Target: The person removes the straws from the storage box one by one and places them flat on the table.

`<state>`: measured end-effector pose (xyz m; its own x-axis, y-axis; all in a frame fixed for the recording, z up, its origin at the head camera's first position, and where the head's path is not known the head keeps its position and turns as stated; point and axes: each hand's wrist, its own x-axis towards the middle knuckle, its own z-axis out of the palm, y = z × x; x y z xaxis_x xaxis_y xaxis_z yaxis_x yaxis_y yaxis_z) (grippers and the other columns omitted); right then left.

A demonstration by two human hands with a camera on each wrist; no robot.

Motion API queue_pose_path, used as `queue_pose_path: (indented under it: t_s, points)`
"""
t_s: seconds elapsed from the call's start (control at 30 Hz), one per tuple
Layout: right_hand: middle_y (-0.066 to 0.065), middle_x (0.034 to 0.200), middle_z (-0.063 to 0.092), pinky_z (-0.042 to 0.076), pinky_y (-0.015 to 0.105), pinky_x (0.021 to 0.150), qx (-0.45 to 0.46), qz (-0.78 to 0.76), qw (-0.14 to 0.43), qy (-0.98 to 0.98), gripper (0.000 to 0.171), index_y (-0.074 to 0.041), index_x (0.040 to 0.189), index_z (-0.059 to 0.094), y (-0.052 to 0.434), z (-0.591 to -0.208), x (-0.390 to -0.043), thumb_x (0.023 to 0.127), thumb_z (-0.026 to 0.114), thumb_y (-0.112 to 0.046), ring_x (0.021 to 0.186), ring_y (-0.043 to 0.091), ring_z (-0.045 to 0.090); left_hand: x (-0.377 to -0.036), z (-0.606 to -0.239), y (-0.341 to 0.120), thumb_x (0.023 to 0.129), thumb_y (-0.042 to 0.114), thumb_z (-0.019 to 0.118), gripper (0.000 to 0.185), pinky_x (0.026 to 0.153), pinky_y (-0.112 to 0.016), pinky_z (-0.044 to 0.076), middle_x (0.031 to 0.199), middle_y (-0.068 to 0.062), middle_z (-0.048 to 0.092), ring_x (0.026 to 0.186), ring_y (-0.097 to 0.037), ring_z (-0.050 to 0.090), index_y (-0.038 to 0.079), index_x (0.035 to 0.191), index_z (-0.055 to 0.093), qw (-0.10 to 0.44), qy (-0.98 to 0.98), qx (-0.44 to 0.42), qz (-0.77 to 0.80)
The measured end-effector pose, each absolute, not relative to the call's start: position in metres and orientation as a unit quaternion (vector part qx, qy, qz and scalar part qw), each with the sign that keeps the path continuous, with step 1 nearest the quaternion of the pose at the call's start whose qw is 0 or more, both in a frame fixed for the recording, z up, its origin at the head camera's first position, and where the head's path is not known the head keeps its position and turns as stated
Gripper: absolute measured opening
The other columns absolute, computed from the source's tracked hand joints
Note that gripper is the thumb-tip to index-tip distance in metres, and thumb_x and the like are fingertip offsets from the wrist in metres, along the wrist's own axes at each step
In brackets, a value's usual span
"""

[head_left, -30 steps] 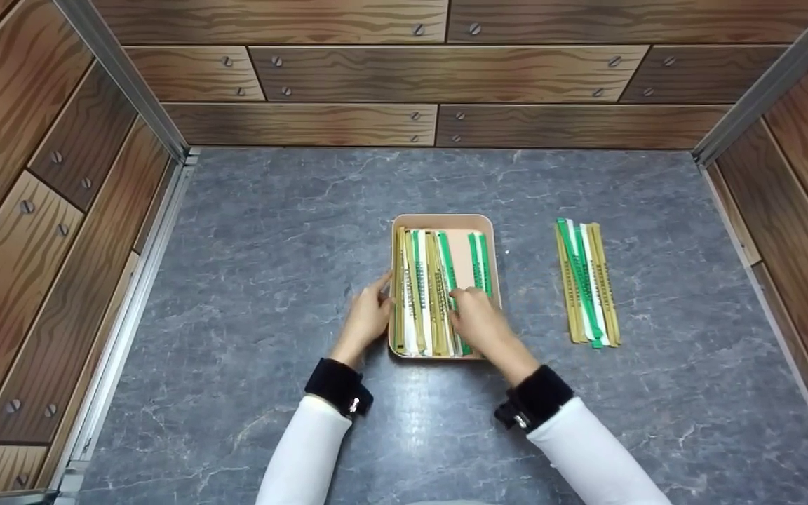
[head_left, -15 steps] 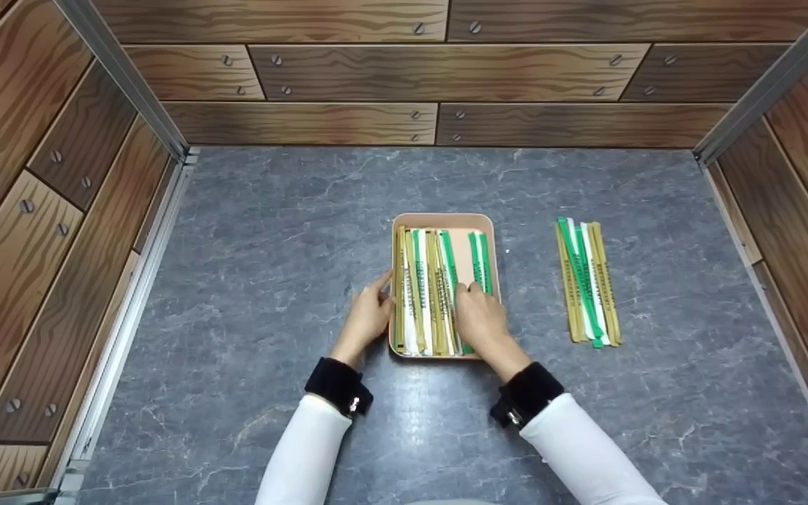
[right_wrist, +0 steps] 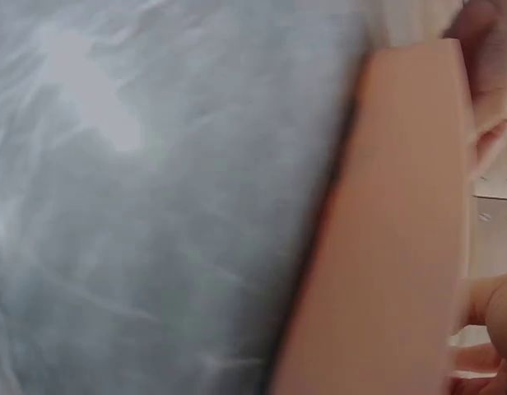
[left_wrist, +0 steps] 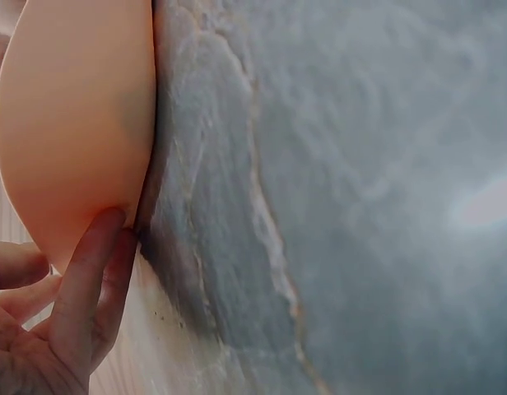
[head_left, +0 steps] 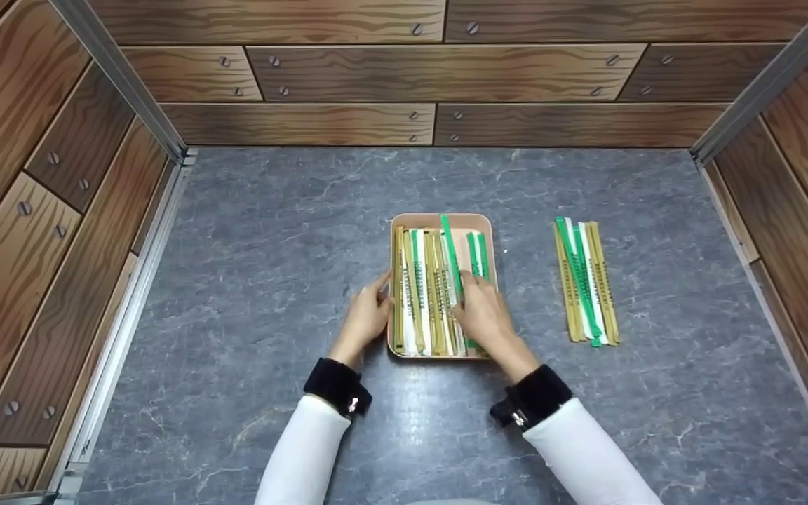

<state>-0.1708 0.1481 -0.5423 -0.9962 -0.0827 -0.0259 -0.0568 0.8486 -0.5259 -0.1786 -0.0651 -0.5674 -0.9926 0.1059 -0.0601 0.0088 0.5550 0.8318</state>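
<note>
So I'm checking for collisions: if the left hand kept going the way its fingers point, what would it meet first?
The left hand already touches the outer left wall of the tray; pushing on would press into that wall.

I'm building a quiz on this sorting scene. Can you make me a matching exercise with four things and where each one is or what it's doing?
Things:
1. left hand
2. right hand
3. peach tray
4. loose bundle of strips

Places or states:
A. lies on the grey table, right of the tray
B. rests against the tray's left wall
C. holds green, gold and white strips
D. pinches a green strip inside the tray

Pairs: 1-B, 2-D, 3-C, 4-A
</note>
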Motion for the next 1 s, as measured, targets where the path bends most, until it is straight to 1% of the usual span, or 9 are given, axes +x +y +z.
queue_pose_path:
  t_s: [0.03,0.13,0.27,0.37,0.47,0.6,0.7,0.83,1.0]
  points:
    - [0.028,0.117,0.059,0.057,0.041,0.066,-0.035,-0.291,0.019,0.956,0.061,0.006,0.140,0.046,0.151,-0.537,-0.171,0.084,0.066,0.000,0.084,0.034,0.063,-0.179,-0.567,-0.065,0.089,-0.004,0.058,0.058,0.055,-0.029,0.051,0.084,-0.013,0.068,0.059,-0.015,0.057,0.005,0.145,0.047,0.051,0.880,0.033,0.470]
    - [0.023,0.105,0.061,0.055,0.038,0.063,-0.028,-0.326,-0.004,0.945,0.060,0.007,0.140,0.047,0.163,-0.522,-0.170,0.084,0.066,0.001,0.081,0.030,0.061,-0.179,-0.568,-0.065,0.090,-0.004,0.059,0.057,0.056,-0.029,0.051,0.084,-0.013,0.068,0.061,-0.016,0.058,0.005,0.145,0.047,0.052,0.880,0.033,0.470]
    - [0.019,0.092,0.061,0.054,0.041,0.063,-0.010,-0.335,-0.050,0.941,0.056,0.009,0.136,0.050,0.188,-0.508,-0.173,0.082,0.064,0.002,0.079,0.031,0.062,-0.179,-0.567,-0.066,0.090,-0.003,0.059,0.056,0.059,-0.029,0.052,0.087,-0.014,0.069,0.065,-0.016,0.060,0.005,0.144,0.048,0.052,0.881,0.034,0.470]
    - [0.019,0.092,0.062,0.053,0.043,0.065,0.012,-0.325,-0.075,0.943,0.052,0.009,0.134,0.053,0.209,-0.504,-0.175,0.084,0.061,0.001,0.081,0.033,0.064,-0.178,-0.567,-0.066,0.090,-0.003,0.059,0.056,0.058,-0.029,0.052,0.084,-0.012,0.069,0.063,-0.015,0.059,0.005,0.144,0.048,0.051,0.880,0.034,0.470]
    - [0.020,0.095,0.063,0.053,0.046,0.067,0.040,-0.316,-0.084,0.944,0.048,0.009,0.131,0.056,0.230,-0.505,-0.177,0.085,0.059,0.000,0.084,0.035,0.065,-0.178,-0.567,-0.067,0.090,-0.003,0.058,0.056,0.056,-0.029,0.050,0.079,-0.011,0.068,0.060,-0.014,0.056,0.004,0.144,0.048,0.051,0.880,0.035,0.470]
    - [0.022,0.098,0.066,0.053,0.049,0.071,0.079,-0.298,-0.085,0.947,0.043,0.007,0.127,0.060,0.258,-0.511,-0.178,0.086,0.058,-0.001,0.088,0.037,0.066,-0.178,-0.567,-0.067,0.089,-0.004,0.057,0.055,0.054,-0.027,0.048,0.077,-0.010,0.066,0.058,-0.012,0.053,0.002,0.143,0.049,0.050,0.880,0.037,0.471]
    - [0.023,0.106,0.067,0.053,0.050,0.073,0.115,-0.290,-0.064,0.948,0.040,0.005,0.128,0.061,0.277,-0.514,-0.177,0.088,0.057,-0.004,0.093,0.039,0.065,-0.177,-0.567,-0.067,0.089,-0.003,0.058,0.055,0.053,-0.027,0.048,0.076,-0.010,0.065,0.058,-0.012,0.053,0.002,0.144,0.048,0.052,0.878,0.035,0.474]
    - [0.022,0.115,0.065,0.053,0.050,0.072,0.163,-0.290,-0.032,0.943,0.040,0.003,0.131,0.059,0.299,-0.519,-0.176,0.093,0.054,-0.008,0.096,0.040,0.063,-0.178,-0.567,-0.067,0.090,-0.003,0.059,0.055,0.054,-0.028,0.049,0.078,-0.011,0.066,0.059,-0.014,0.055,0.003,0.144,0.048,0.052,0.878,0.034,0.474]
    - [0.021,0.114,0.064,0.050,0.045,0.065,0.188,-0.278,-0.014,0.942,0.040,0.002,0.134,0.057,0.317,-0.527,-0.177,0.097,0.052,-0.011,0.090,0.037,0.064,-0.178,-0.567,-0.066,0.090,-0.003,0.059,0.056,0.055,-0.028,0.050,0.078,-0.010,0.066,0.060,-0.014,0.056,0.004,0.144,0.049,0.049,0.879,0.033,0.473]
